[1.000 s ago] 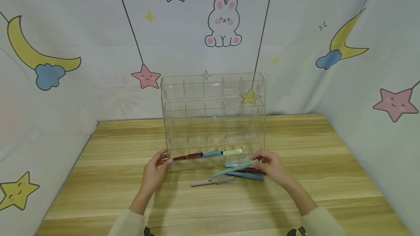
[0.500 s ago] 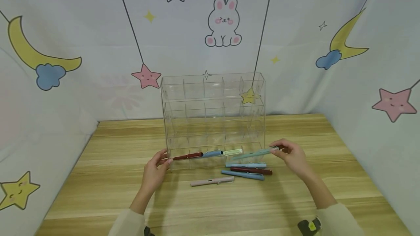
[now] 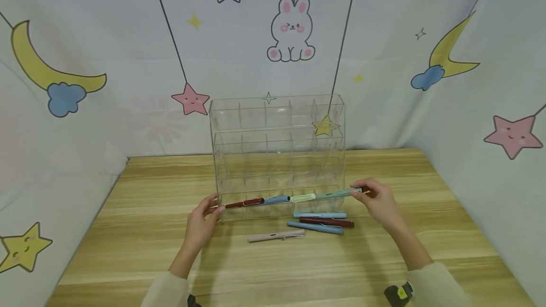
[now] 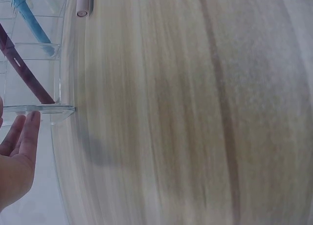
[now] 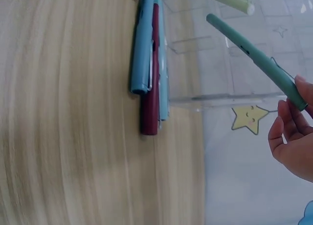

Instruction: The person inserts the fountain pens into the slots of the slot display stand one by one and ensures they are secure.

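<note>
My left hand (image 3: 202, 221) rests its fairly straight fingers against the left side panel of a clear acrylic tiered rack (image 3: 279, 181); in the left wrist view the fingertips (image 4: 32, 118) touch the panel's outer face. My right hand (image 3: 375, 203) pinches a sea-green pen (image 3: 337, 194) by its right end between thumb and fingers. That pen slants at the rack's lower right, its left end near a pale green pen (image 3: 303, 198). A dark red pen (image 3: 245, 203) and a blue pen (image 3: 276, 200) lie farther left along the bottom tier.
In front of the rack lie a light blue pen (image 3: 320, 215), a maroon pen (image 3: 327, 222) and a blue-grey pen (image 3: 315, 227), close together. A pinkish pen (image 3: 275, 236) lies nearer on the wooden table (image 3: 273, 278). A printed cloth (image 3: 384, 122) hangs behind.
My right hand has lifted the sea-green pen off the loose pens and carried it right and up to the bottom tier, its left end now beside the pale green pen. The left hand stays put.
</note>
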Demonstrator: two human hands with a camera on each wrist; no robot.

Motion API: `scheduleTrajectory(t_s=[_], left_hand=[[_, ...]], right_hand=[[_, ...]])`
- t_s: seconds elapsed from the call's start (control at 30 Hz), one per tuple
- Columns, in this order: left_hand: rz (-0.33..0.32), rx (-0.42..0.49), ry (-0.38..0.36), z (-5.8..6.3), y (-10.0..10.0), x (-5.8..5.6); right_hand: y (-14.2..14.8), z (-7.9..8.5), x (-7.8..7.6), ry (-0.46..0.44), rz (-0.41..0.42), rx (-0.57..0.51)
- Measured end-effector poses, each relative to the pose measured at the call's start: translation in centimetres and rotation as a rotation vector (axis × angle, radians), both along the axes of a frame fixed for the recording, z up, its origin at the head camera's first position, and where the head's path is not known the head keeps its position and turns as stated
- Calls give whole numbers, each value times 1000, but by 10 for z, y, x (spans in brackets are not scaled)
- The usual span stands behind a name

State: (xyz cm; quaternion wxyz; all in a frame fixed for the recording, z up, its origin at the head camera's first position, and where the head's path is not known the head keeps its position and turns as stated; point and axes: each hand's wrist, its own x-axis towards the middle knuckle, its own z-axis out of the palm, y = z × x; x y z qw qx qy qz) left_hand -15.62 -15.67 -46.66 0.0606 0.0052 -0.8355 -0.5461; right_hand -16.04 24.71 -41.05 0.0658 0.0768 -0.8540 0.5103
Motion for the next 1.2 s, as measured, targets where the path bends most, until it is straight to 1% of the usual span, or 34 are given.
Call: scheduleTrajectory(t_s=[0.3, 0.4, 0.53, 0.63, 0.83, 0.93, 1.07, 1.2], left_hand=[[-3, -7, 16, 0, 0, -1], [-7, -8, 19, -2, -1, -1], [-17, -16, 25, -3, -2, -1], [-22, -15, 24, -3, -2, -1], [-16, -4, 14, -3, -2, 0], [-16, -2, 15, -3, -2, 0], [-28, 6, 21, -3, -2, 1], [-25, 11, 24, -2, -1, 1]], right_hand=[[-25, -16, -10, 22, -13, 47], [-32, -19, -13, 50, -19, 70], [-40, -22, -15, 81, -3, 108], [-44, -24, -16, 82, -1, 118], [-43, -27, -16, 75, -3, 124], [-40, -28, -15, 47, -4, 124], [-37, -26, -12, 9, -26, 101], [-35, -25, -12, 17, -42, 93]])
